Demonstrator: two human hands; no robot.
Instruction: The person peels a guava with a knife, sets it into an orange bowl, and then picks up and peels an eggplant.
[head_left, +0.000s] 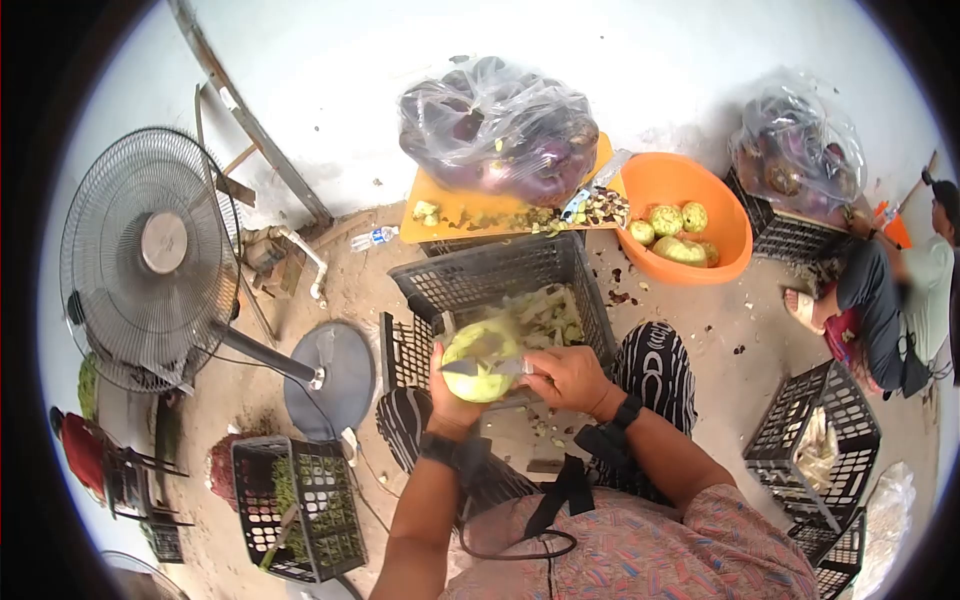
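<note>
My left hand point(452, 405) is wrapped round the left side of a pale green, peeled round vegetable point(482, 362). My right hand point(568, 380) grips a knife point(470, 368), whose blade lies across the front of the vegetable. Both hands are over the near side of a black crate point(588, 290) that holds pale peelings point(545, 312). Behind the crate, an orange board point(425, 222) carries a clear bag of dark purple vegetables point(500, 130) and scraps. To its right, an orange basin point(738, 215) holds several pale green peeled vegetables point(680, 250).
A standing fan point(163, 243) is at the left, its round base point(328, 380) on the floor. A crate of greens point(300, 510) stands at lower left. At right are a seated person point(915, 290), another bagged load point(795, 150) and a crate with peelings point(818, 445).
</note>
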